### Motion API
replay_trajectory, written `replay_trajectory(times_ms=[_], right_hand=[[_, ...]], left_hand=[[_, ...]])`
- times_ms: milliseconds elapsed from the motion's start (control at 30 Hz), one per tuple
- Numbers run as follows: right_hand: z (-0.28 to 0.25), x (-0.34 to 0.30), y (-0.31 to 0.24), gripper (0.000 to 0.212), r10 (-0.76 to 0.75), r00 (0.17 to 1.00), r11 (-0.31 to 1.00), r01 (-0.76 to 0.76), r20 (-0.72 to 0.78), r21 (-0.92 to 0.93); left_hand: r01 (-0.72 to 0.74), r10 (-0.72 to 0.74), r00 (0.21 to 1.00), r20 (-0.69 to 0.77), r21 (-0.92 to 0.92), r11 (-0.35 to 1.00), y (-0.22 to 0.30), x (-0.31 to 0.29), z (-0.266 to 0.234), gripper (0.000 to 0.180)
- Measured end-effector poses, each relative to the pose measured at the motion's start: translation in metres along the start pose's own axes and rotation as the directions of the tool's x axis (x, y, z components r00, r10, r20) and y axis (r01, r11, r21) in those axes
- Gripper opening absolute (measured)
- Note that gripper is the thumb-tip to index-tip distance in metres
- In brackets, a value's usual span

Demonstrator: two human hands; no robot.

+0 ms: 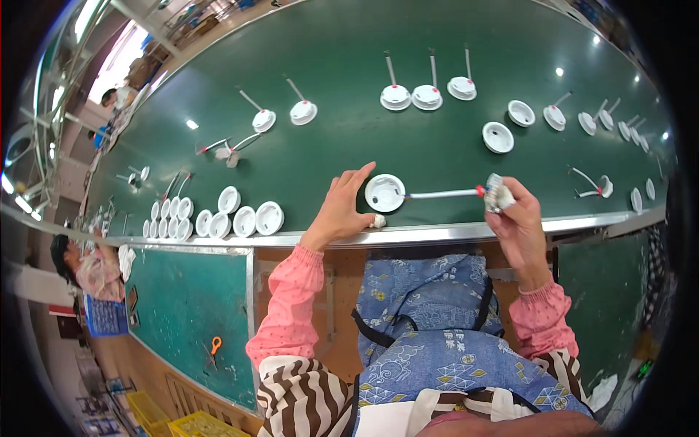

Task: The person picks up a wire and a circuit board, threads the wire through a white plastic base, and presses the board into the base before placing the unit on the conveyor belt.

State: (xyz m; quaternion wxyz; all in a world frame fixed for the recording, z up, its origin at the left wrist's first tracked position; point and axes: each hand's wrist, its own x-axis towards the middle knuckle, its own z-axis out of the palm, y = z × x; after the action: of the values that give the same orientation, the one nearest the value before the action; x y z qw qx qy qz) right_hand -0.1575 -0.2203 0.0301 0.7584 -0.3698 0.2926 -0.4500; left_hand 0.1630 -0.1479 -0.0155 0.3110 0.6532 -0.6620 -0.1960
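Observation:
On the green worktop, near its front edge, lies a round white plastic lamp housing [384, 204], its hollow side up. My left hand [339, 207] is at the housing's left rim, thumb and fingers spread apart; whether they touch the rim I cannot tell. White wrapping covers the thumb tip. A white cable [443, 194] stretches from the housing's right rim toward my right hand [515, 229]. Beside the red piece [480, 191] on that cable, my right fingers, wrapped in white at the tips, are pinched closed on the cable's end.
White housings [269, 218] stand grouped at the left. Several housings with upright cables [395, 97] stand farther back, and two bare ones [498, 137] lie right of centre. Loose wired parts [231, 154] lie at left. Orange-handled scissors [215, 346] rest on a lower green surface. Another person [95, 269] sits at left.

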Motion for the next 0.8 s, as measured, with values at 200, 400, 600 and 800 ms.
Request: replay_trajectory(times_ms=[200,400,600,800], right_hand=[[0.017,-0.001,0.004,0.019,-0.034,0.996,0.987,0.046,0.079,-0.153],[0.023,-0.012,0.007,0.015,-0.036,0.986,0.919,0.096,0.162,-0.382],[0.024,-0.016,0.007,0.012,-0.043,0.979,0.891,0.127,0.197,-0.435],[0.025,-0.021,0.018,0.011,-0.135,0.960,0.851,0.239,0.246,-0.467]], left_hand=[[-0.055,0.056,0.998,-0.014,0.084,0.995,0.022,0.002,0.032,0.073],[-0.007,0.003,0.997,-0.075,-0.063,0.998,0.044,-0.010,0.027,0.074],[-0.064,0.061,0.997,-0.044,-0.064,0.996,0.055,-0.011,0.025,0.074],[-0.097,0.097,0.995,-0.009,-0.015,0.995,0.063,-0.018,0.028,0.076]])
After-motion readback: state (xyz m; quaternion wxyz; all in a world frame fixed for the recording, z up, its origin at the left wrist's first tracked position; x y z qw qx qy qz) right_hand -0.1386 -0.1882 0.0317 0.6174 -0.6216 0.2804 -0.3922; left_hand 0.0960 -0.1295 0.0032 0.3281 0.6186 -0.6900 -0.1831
